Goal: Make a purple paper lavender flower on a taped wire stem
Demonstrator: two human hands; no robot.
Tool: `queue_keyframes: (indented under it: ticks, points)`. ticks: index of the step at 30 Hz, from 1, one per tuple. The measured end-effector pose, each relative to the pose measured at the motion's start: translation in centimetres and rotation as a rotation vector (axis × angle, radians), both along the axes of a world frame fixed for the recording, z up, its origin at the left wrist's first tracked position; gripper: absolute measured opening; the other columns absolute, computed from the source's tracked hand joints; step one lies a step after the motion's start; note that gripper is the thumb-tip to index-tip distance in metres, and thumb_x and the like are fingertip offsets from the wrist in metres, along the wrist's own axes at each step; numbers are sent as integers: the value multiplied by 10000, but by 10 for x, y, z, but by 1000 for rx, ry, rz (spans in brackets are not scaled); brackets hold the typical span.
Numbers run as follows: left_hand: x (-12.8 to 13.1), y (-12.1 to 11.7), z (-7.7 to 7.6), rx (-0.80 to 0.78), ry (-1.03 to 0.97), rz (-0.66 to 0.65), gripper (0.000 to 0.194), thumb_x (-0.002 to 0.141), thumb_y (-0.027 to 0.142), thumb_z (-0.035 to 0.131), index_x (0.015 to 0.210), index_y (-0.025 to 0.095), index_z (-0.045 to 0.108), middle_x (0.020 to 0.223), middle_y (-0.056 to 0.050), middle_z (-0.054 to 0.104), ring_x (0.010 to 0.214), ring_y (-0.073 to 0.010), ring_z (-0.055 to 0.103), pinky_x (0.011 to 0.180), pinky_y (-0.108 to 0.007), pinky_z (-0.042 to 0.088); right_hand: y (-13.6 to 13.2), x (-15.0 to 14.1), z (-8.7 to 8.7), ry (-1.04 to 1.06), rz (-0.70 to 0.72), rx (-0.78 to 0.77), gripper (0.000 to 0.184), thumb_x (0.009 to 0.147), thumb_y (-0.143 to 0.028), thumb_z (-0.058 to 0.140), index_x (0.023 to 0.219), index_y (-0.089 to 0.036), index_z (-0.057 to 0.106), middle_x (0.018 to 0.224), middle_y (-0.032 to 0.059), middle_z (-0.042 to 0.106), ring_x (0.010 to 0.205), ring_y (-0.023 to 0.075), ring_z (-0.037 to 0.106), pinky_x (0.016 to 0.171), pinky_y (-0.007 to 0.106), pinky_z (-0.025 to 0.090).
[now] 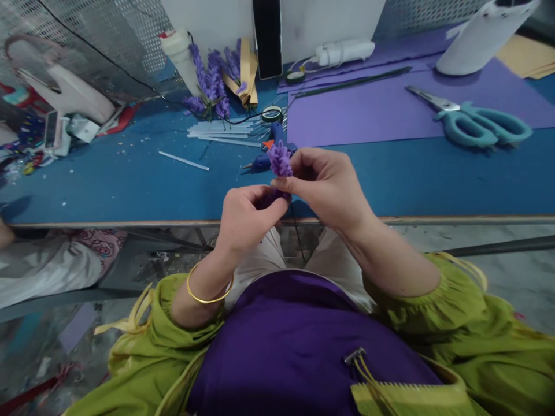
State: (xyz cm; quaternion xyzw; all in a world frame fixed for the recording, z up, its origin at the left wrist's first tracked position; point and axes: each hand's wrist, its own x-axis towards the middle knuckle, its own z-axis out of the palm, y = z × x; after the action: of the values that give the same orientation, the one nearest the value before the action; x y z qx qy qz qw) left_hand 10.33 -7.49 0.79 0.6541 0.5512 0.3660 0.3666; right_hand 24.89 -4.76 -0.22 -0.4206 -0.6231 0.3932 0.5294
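Note:
A purple paper flower on a thin dark stem stands between my hands, above the table's front edge. My left hand pinches its lower part, thumb and fingers closed. Just above, my right hand grips the petals between thumb and forefinger. The stem hangs down below my hands. Behind the flower lies a blue hot glue gun with an orange trigger, its body partly hidden by the flower and my right hand.
Glue sticks and a tape roll lie behind the glue gun. Teal-handled scissors rest across purple sheets at right. Finished-looking purple flowers lean by a white cup. A phone stands upright. Someone's leg shows at left.

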Motion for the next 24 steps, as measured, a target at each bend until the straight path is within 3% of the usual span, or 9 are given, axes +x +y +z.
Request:
queue_keyframes:
  ticks: [6,15,21,24]
  points:
    - [6,1,-4,110,123,88,198,741,275,592,584,162,632,518,7,565,538,-120,510,460,-214,352,-6,-7,-2,-139,-164,118,258,743,-247,720,628,-204,493,633,-28,478,603,112,411,563,281,333]
    - [10,1,-16,162,55,127,226,780,295,574,630,142,645,569,16,531,586,-111,497,502,-206,358,-14,-16,-7,-209,-291,187,257,782,-205,698,646,-222,480,691,-7,507,653,146,466,606,305,381]
    - [9,2,-20,142,34,123,222,777,297,579,620,145,616,566,18,529,582,-110,490,523,-217,375,-13,-13,-10,-184,-269,169,223,770,-223,711,652,-207,523,690,-12,520,648,135,472,601,295,379]
    - [4,3,-17,102,-4,86,181,761,284,601,645,150,637,579,15,573,573,-113,511,523,-224,392,-8,-4,-4,-108,-103,91,151,751,-266,737,748,-184,611,749,1,583,667,131,503,613,291,401]
